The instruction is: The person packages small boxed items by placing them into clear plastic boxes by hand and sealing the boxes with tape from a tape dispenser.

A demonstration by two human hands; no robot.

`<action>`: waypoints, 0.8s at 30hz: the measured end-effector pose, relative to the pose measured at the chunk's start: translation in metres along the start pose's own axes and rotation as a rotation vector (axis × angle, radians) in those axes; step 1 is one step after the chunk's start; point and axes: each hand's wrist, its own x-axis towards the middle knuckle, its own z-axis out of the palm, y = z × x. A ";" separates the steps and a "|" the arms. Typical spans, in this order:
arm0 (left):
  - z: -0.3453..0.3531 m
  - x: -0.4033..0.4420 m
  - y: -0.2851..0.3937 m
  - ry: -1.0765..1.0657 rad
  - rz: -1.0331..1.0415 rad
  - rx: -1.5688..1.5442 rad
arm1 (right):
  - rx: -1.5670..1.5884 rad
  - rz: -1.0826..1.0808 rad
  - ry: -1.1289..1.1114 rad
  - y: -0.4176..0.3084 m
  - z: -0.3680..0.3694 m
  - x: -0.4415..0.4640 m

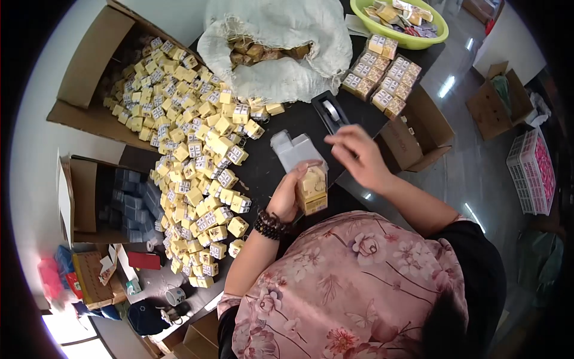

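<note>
My left hand [286, 196] is wrapped round a small stack of yellow boxes [313, 194] near the table's front edge. Clear plastic sleeves [294, 151] lie on the black table just beyond it. My right hand [357, 154] is raised to the right of the boxes, fingers apart, holding nothing that I can see. Beyond that hand stands a black tape dispenser [329, 112] with a roll in it. A large pile of small yellow boxes [197, 155] spreads over the left side of the table.
A white woven sack [275, 78] stands at the back, near grouped boxes [382, 75] and a green basin [406, 40]. Open cartons stand at the left [89, 60] and right [418, 140]. A white crate [529, 179] with pink items is on the floor.
</note>
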 end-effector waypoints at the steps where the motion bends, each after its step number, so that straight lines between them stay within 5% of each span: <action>1: 0.005 0.019 0.004 -0.020 0.046 0.100 | -0.192 0.152 0.161 0.041 -0.003 0.005; 4: 0.007 0.072 0.003 -0.027 -0.063 0.175 | -0.178 0.344 0.110 0.084 -0.018 0.014; 6: 0.008 0.088 0.000 -0.038 -0.120 0.182 | 0.308 0.658 -0.184 0.089 -0.024 0.021; 10: 0.012 0.093 0.001 -0.038 -0.174 0.138 | 0.893 0.897 0.061 0.075 -0.029 0.014; 13: 0.009 0.094 -0.001 -0.050 -0.176 0.154 | 0.500 0.689 -0.014 0.080 -0.019 -0.012; 19: 0.012 0.091 -0.004 -0.066 -0.143 0.102 | 0.275 0.566 0.078 0.099 -0.004 -0.030; 24: 0.019 0.072 -0.009 0.128 0.253 0.409 | 0.736 0.598 0.004 0.028 -0.022 -0.021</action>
